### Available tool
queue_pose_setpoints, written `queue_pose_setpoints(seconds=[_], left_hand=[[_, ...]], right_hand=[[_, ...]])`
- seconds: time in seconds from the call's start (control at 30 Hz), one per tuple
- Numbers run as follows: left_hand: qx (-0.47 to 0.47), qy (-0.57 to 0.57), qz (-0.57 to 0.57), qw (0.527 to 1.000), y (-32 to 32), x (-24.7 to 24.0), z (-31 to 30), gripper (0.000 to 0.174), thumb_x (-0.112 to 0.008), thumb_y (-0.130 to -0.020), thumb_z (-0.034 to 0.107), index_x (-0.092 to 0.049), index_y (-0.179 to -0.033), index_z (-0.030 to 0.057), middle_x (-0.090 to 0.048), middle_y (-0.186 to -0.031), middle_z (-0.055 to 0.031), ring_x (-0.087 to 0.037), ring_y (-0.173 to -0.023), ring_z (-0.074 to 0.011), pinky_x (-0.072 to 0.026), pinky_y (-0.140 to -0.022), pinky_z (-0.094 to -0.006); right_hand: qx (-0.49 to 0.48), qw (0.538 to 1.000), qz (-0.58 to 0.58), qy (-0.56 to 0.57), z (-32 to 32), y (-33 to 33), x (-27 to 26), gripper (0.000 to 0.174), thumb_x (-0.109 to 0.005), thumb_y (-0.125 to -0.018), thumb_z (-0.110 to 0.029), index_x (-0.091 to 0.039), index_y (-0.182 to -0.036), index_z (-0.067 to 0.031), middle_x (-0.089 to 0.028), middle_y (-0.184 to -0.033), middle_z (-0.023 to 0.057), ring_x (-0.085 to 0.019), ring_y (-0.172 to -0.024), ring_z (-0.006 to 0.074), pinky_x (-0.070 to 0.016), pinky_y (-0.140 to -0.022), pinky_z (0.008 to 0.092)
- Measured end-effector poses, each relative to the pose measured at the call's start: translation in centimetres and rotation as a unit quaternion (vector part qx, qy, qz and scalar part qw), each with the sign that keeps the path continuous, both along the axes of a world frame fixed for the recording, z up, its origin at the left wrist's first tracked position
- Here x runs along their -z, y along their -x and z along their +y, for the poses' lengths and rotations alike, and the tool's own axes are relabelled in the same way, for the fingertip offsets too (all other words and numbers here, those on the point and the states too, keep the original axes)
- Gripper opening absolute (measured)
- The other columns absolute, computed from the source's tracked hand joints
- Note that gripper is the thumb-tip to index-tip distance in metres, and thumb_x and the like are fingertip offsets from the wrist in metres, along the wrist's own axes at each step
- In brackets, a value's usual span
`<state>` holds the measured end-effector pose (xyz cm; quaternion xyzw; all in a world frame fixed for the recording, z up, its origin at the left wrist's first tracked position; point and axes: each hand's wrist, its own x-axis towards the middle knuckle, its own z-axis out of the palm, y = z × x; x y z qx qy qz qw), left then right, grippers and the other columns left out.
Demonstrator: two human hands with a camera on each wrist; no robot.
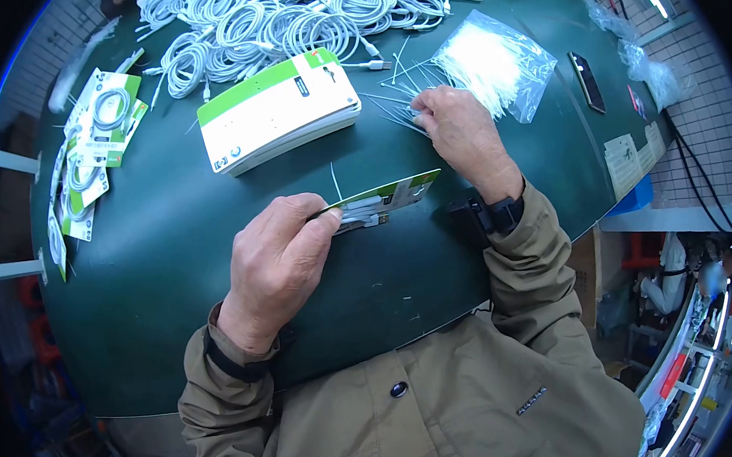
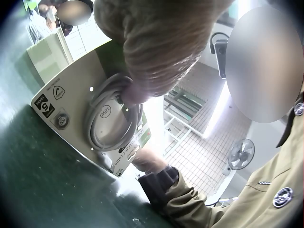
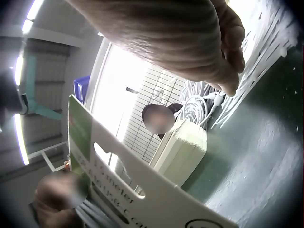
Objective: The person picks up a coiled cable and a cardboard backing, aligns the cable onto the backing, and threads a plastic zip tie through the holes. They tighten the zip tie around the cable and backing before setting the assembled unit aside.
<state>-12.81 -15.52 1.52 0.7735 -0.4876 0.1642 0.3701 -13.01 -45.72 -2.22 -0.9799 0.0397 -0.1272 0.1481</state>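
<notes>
My left hand (image 1: pixel 276 263) pinches a green-and-white packaging card (image 1: pixel 410 191) between thumb and fingers, above the table near its front. A coiled white USB cable (image 2: pixel 97 128) lies against the card's face, and a thin white cable tie (image 1: pixel 334 180) sticks up behind the card. The right hand (image 1: pixel 465 130) reaches to loose white cable ties (image 1: pixel 392 109) beside a clear bag (image 1: pixel 532 72) full of them. Its fingers are bent, with thumb and fingertips right at the ties; I cannot tell whether they pinch one.
A stack of cards (image 1: pixel 279 116) stands ahead of the left hand. Behind it lies a heap of coiled white cables (image 1: pixel 304 31). Cards with cables (image 1: pixel 85 162) are piled at the left. A phone (image 1: pixel 587 83) and papers (image 1: pixel 622 162) lie to the right.
</notes>
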Motion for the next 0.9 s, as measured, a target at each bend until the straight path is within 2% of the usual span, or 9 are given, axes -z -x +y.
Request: queue_pose_setpoints(seconds=[0.1, 0.2, 0.4, 0.5, 0.7, 0.8, 0.9], left_hand=[[-0.003, -0.002, 0.001, 1.000, 0.0, 0.3, -0.1, 0.023, -0.081, -0.079, -0.012, -0.072, -0.097, -0.0008, -0.071, -0.095, -0.0137, -0.072, -0.078, -0.0287, -0.0595, -0.068, -0.0361], [-0.005, -0.005, 0.003, 1.000, 0.0, 0.2, -0.2, 0.023, -0.081, -0.079, -0.012, -0.072, -0.096, -0.0006, -0.071, -0.094, -0.0133, -0.072, -0.078, -0.0281, -0.0594, -0.068, -0.0360], [0.001, -0.008, 0.007, 1.000, 0.2, 0.0, -0.5, 0.022, -0.081, -0.080, -0.012, -0.072, -0.096, -0.0006, -0.071, -0.095, -0.0131, -0.072, -0.078, -0.0278, -0.0593, -0.068, -0.0356], [0.003, -0.011, 0.006, 1.000, 0.2, -0.1, -0.6, 0.022, -0.082, -0.080, -0.012, -0.072, -0.096, -0.0007, -0.072, -0.095, -0.0131, -0.072, -0.078, -0.0276, -0.0594, -0.068, -0.0355], [0.009, -0.009, 0.001, 1.000, 0.4, -0.2, -1.2, 0.023, -0.083, -0.079, -0.012, -0.072, -0.095, -0.0004, -0.072, -0.094, -0.0132, -0.072, -0.078, -0.0273, -0.0592, -0.067, -0.0351], [0.010, -0.009, 0.001, 1.000, 0.5, -0.2, -1.3, 0.023, -0.083, -0.079, -0.012, -0.072, -0.095, -0.0003, -0.072, -0.094, -0.0131, -0.072, -0.078, -0.0275, -0.0590, -0.066, -0.0350], [0.012, -0.008, 0.002, 1.000, 0.4, -0.1, -1.2, 0.022, -0.083, -0.079, -0.011, -0.071, -0.095, -0.0002, -0.072, -0.094, -0.0130, -0.072, -0.078, -0.0276, -0.0589, -0.066, -0.0350]], right_hand=[[0.010, 0.999, 0.033, 0.025, 0.2, 0.0, -0.6, 0.015, -0.074, -0.096, -0.016, -0.080, -0.105, -0.0058, -0.075, -0.101, 0.0165, -0.072, -0.096, 0.0348, -0.0566, -0.089, 0.0463], [0.000, 1.000, -0.004, 0.004, 0.0, 0.1, -0.5, 0.014, -0.074, -0.096, -0.016, -0.080, -0.105, -0.0079, -0.075, -0.096, 0.0154, -0.072, -0.093, 0.0342, -0.0567, -0.088, 0.0463], [-0.016, 0.992, -0.104, -0.068, -0.5, -0.2, -0.7, 0.013, -0.073, -0.097, -0.013, -0.079, -0.104, -0.0042, -0.076, -0.095, 0.0144, -0.073, -0.084, 0.0347, -0.0570, -0.076, 0.0430], [-0.011, 0.983, -0.145, -0.113, -0.2, -0.1, -1.8, 0.012, -0.076, -0.095, -0.009, -0.078, -0.104, -0.0012, -0.077, -0.095, 0.0142, -0.073, -0.080, 0.0307, -0.0556, -0.070, 0.0382], [-0.060, 0.951, -0.217, -0.212, -0.1, 0.4, -3.7, 0.014, -0.080, -0.093, -0.005, -0.078, -0.105, 0.0014, -0.077, -0.089, 0.0131, -0.073, -0.077, 0.0224, -0.0548, -0.069, 0.0339], [-0.058, 0.971, -0.182, -0.143, -0.7, 0.4, -3.1, 0.011, -0.078, -0.095, -0.005, -0.079, -0.105, 0.0011, -0.077, -0.089, 0.0126, -0.073, -0.077, 0.0205, -0.0554, -0.069, 0.0325], [-0.050, 0.977, -0.168, -0.123, -0.7, 0.3, -2.6, 0.009, -0.076, -0.097, -0.004, -0.078, -0.103, 0.0017, -0.077, -0.088, 0.0125, -0.073, -0.078, 0.0172, -0.0562, -0.069, 0.0310]])
